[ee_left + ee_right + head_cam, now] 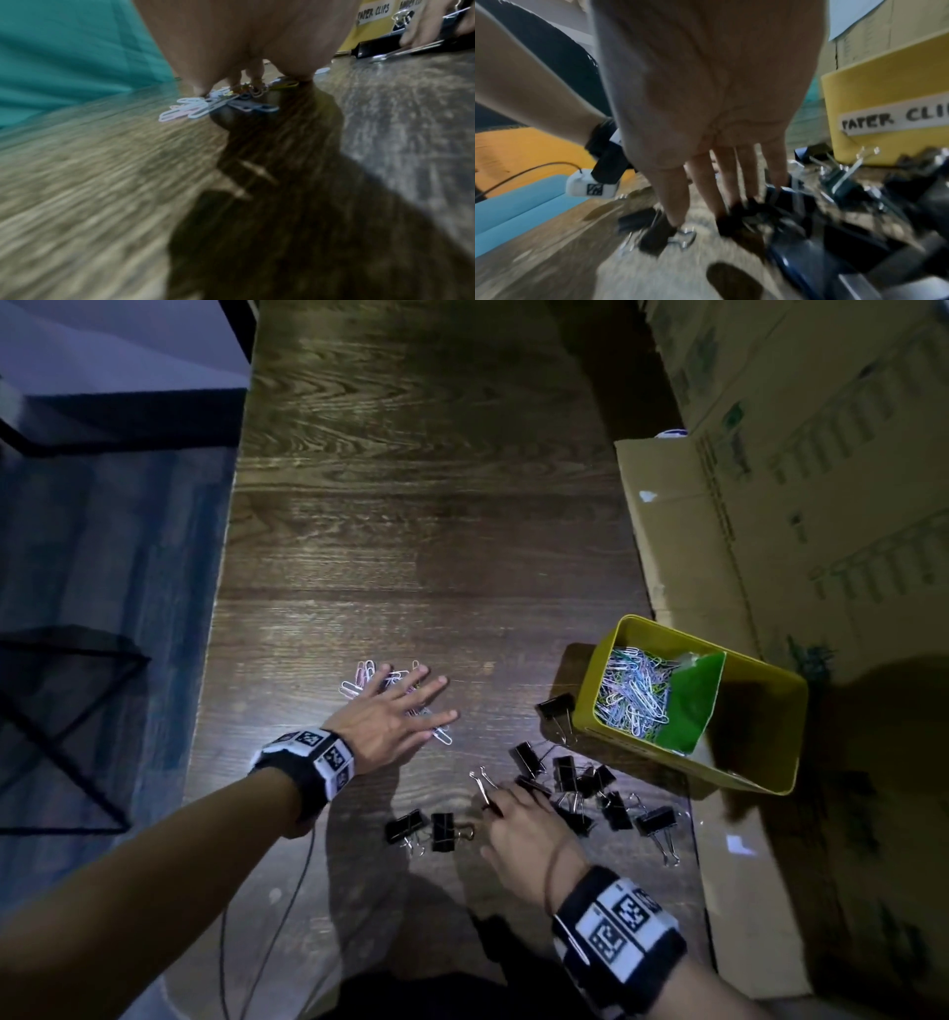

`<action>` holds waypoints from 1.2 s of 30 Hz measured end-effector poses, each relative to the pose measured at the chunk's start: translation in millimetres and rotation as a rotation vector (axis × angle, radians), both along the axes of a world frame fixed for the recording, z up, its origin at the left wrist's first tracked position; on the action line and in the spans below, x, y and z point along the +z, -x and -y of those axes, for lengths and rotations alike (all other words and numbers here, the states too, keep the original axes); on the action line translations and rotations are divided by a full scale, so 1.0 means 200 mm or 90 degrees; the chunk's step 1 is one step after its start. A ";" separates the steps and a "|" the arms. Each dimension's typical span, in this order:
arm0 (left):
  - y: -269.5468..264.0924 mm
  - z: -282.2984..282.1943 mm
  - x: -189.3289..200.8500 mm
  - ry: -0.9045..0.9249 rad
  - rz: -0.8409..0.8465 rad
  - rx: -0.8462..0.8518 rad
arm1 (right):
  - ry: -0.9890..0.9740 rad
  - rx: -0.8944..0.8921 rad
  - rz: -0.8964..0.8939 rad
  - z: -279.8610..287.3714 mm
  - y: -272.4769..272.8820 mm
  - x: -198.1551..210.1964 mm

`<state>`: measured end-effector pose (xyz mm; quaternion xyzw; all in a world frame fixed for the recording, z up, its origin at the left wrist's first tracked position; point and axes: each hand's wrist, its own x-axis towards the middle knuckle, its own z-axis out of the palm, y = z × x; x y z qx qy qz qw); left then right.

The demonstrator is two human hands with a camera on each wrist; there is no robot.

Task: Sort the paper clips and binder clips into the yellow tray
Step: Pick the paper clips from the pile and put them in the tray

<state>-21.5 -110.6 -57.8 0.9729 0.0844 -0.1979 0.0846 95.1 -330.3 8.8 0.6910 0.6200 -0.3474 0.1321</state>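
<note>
The yellow tray (585, 711) stands at the right of the wooden table, split by a green divider (690, 703). Its left compartment holds a heap of pastel paper clips (634, 695); the right one is in shadow. A label on its wall (885, 91) reads "PAPER CLI". My left hand (411, 706) lies flat with fingers spread on several loose paper clips (359, 680), seen under the fingertips (203, 105). My right hand (518, 814) reaches with straight fingers into the scattered black binder clips (567, 775), fingertips (672, 221) touching them. Two more binder clips (426, 829) lie to its left.
Cardboard boxes (821, 454) line the right side, and flat cardboard (744, 891) lies under and in front of the tray. One binder clip (557, 708) leans against the tray wall. The table's left edge (215, 660) drops to a blue floor. A cable (287, 891) hangs from my left wrist.
</note>
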 end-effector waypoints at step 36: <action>0.04 0.11 0.17 0.127 -0.019 0.573 | -0.113 -0.196 0.015 -0.69 0.04 -0.14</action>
